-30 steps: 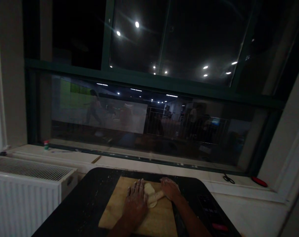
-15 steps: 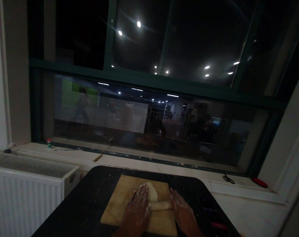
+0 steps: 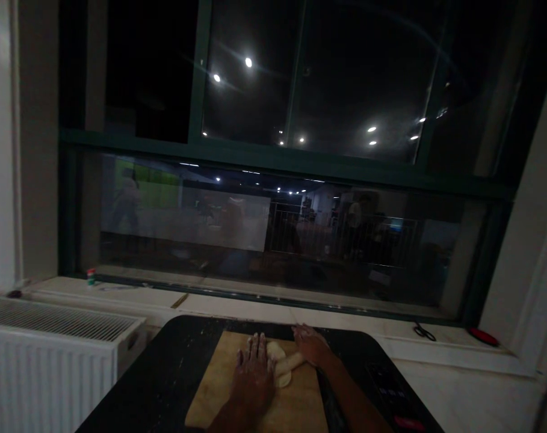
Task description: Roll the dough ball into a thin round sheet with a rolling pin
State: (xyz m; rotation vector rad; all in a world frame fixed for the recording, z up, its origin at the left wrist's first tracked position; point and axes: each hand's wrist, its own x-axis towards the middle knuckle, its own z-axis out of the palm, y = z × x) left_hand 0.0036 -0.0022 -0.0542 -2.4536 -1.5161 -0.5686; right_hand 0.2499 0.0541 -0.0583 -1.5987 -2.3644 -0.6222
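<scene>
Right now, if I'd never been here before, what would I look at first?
Probably the big dark window filling the upper part, dotted with bright lights. Next, low in the middle, the white-dusted left hand and right hand, with a rolling pin between them and pale dough on a wooden board.

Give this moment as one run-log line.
pale flat dough: on light-brown wooden board; pale cylindrical rolling pin: across dough; left hand: at dough's left side; right hand: on pin's right end
</scene>
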